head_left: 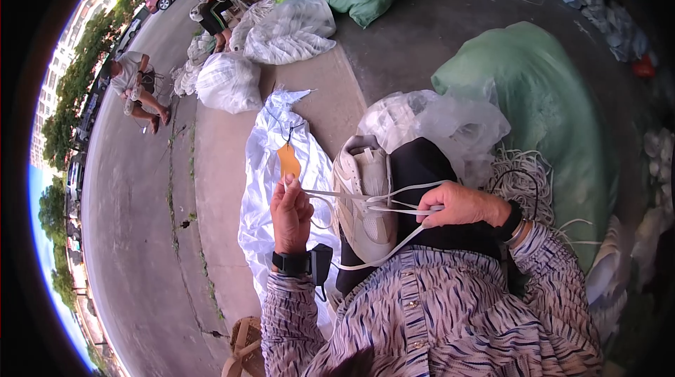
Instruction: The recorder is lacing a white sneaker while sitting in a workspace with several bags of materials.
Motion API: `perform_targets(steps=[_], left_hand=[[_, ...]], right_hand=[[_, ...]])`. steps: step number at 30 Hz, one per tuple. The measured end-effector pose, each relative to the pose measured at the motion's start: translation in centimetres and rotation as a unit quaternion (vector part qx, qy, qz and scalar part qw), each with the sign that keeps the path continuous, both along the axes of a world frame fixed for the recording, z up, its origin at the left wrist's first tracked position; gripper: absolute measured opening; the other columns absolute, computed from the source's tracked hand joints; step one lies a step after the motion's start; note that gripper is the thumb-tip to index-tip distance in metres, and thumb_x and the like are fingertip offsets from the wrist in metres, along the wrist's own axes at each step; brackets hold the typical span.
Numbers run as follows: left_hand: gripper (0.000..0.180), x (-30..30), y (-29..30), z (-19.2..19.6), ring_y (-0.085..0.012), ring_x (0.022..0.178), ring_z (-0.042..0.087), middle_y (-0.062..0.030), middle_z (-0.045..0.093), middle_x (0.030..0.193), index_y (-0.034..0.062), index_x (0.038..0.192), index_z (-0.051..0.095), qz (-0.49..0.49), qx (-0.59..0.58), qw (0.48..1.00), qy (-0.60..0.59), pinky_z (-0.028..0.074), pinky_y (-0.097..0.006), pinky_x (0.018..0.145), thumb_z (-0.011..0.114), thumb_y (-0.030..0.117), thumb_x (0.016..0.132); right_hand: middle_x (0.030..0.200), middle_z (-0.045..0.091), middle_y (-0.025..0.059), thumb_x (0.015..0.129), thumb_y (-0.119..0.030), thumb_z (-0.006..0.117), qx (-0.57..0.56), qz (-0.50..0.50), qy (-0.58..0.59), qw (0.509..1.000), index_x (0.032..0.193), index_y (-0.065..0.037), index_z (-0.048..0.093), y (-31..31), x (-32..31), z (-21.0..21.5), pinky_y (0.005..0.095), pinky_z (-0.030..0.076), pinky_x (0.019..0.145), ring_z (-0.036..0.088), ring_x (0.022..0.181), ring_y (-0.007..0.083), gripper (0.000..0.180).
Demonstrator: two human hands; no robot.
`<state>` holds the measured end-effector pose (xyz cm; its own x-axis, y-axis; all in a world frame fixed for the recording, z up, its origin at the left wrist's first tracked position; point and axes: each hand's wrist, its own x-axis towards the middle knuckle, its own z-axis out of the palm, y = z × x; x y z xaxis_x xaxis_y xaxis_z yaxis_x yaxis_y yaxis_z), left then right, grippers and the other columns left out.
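While left fingers [290, 184] and right fingers [434, 218] pinch white lace [334, 194], shoe [362, 219] between, clear bag [320, 15] of white material [281, 41], green sack [534, 99] bulging

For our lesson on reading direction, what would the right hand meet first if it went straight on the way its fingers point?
Beyond the laces it holds, the right hand would probably meet the pale sneaker, though depth is unclear.

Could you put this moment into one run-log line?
left hand: pinching white lace | right hand: gripping white lace | pale shoe: on lap, lace across it | nearby: orange tag, tangled white cords, green sack
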<state>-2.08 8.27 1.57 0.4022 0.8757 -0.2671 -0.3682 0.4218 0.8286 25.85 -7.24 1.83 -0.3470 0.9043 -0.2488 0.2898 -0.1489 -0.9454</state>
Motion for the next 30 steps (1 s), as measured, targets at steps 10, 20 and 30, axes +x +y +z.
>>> perform_targets(steps=[10, 20, 30], left_hand=[[0.005, -10.2, 8.6, -0.5, -0.0036, 0.042, 0.029, 0.0073, 0.039, 0.054, 0.0176, 0.086, 0.054, 0.175, -0.015, 0.984, 0.015, 0.02, -0.021, 0.039, 0.057, 0.015, 0.089], [0.005, -14.2, 6.1, -1.2, -0.0021, 0.04, 0.026, 0.008, 0.036, 0.053, 0.0162, 0.095, 0.056, 0.25, -0.02, 0.961, 0.114, 0.019, -0.02, 0.038, 0.055, 0.016, 0.09], [0.006, -13.4, 3.4, -1.2, -0.0007, 0.044, 0.021, 0.0093, 0.028, 0.054, 0.0133, 0.093, 0.056, 0.121, 0.035, 0.982, 0.144, 0.016, -0.02, 0.038, 0.056, 0.019, 0.091]], right_hand=[[0.068, 0.061, 0.0025, 0.08, -0.014, 0.063, 0.181, -0.082, -0.132, 0.971, 0.092, -0.002, 0.063, 4.2, -3.4, -2.6, 0.02, 0.037, 0.041, 0.051, 0.048, 0.0053, 0.017], [0.078, 0.064, 0.0105, 0.081, -0.012, 0.06, 0.268, -0.181, -0.209, 0.923, 0.093, -0.001, 0.062, -0.9, -3.5, -2.0, 0.0298, 0.049, 0.06, 0.062, 0.064, 0.0222, 0.016], [0.095, 0.065, 0.0122, 0.077, -0.004, 0.064, 0.174, -0.328, -0.033, 0.928, 0.107, -0.001, 0.06, -1.6, 2.1, 0.5, 0.0235, 0.049, 0.07, 0.063, 0.074, 0.0156, 0.03]])
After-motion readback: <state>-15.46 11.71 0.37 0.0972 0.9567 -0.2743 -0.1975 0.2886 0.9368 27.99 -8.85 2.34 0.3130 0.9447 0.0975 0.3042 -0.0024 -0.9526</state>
